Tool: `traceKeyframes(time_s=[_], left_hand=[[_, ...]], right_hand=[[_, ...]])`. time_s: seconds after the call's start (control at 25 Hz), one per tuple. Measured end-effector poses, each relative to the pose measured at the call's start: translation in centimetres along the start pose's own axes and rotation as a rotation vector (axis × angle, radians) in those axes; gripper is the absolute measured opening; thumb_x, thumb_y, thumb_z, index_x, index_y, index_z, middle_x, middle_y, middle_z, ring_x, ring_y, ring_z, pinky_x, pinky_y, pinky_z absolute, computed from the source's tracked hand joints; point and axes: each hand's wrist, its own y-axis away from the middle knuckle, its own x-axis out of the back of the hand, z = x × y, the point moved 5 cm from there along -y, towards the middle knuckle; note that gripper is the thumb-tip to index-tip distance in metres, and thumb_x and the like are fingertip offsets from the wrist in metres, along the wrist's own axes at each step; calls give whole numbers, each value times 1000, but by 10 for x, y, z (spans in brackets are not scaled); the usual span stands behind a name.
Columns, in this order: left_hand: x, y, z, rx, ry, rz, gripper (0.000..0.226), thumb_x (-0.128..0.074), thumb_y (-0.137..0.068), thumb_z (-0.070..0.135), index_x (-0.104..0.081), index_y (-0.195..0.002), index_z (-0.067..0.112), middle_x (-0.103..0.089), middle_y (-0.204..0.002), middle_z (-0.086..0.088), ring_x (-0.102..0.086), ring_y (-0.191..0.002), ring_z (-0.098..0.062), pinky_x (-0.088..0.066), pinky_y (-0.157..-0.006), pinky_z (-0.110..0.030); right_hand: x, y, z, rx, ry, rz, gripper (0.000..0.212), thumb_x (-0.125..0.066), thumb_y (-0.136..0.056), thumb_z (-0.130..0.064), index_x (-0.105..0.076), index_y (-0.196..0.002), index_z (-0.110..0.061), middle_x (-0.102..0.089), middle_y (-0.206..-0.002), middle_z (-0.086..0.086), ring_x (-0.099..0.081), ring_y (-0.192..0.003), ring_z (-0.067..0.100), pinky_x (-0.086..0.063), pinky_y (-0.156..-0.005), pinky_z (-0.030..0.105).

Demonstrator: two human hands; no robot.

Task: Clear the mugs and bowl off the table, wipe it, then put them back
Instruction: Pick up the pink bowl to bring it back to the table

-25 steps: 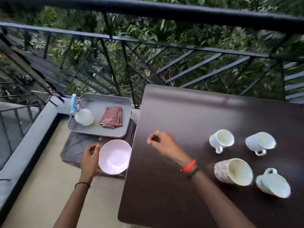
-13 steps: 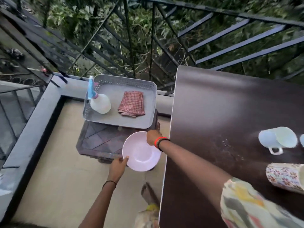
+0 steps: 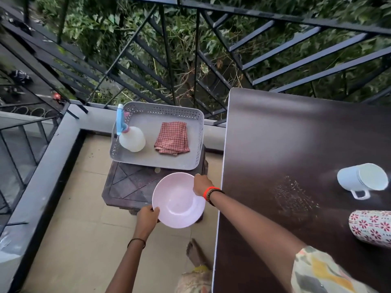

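A pale pink bowl is held over the front of a low dark stool, left of the table. My left hand grips its near-left rim. My right hand grips its far-right rim. On the dark brown table a white mug lies on its side with its handle toward me. A flower-patterned mug lies on its side at the right edge of view. A dusty smear marks the tabletop between the bowl and the mugs.
A grey perforated tray rests on the stool's far side, holding a spray bottle and a folded red checked cloth. A black metal railing runs behind the tray and table. Beige floor tiles lie to the left.
The view has swung left, so fewer mugs show. My right hand left the tabletop and took the bowl's far rim. The bowl stays over the stool's front, held by both hands.
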Motion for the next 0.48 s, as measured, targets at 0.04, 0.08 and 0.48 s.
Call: traceKeyframes(time_s=[0.04, 0.08, 0.48], left_hand=[[10, 8, 7, -5, -10, 9, 28, -46, -65, 28, -55, -58, 2, -59, -62, -15, -57, -64, -25, -57, -74, -53], [20, 16, 15, -7, -11, 24, 27, -49, -67, 26, -57, -62, 1, -60, -63, -15, -57, -64, -25, -57, -75, -54], [53, 116, 149, -212, -103, 158, 12, -67, -87, 12, -69, -87, 1, -68, -79, -15, -66, -79, -36, -57, -80, -47]], right_hand=[[2, 6, -3, 14, -31, 13, 32, -39, -93, 2, -48, -123, 8, -51, -131, 27, -51, -120, 40, -43, -94, 40], [6, 13, -6, 31, -57, 24, 32, -39, -92, 2, -47, -122, 8, -51, -130, 27, -51, -120, 40, -43, -93, 41], [105, 106, 34, 142, -315, 187, 29, -45, -90, -1, -54, -116, 6, -55, -124, 27, -53, -116, 39, -45, -89, 37]])
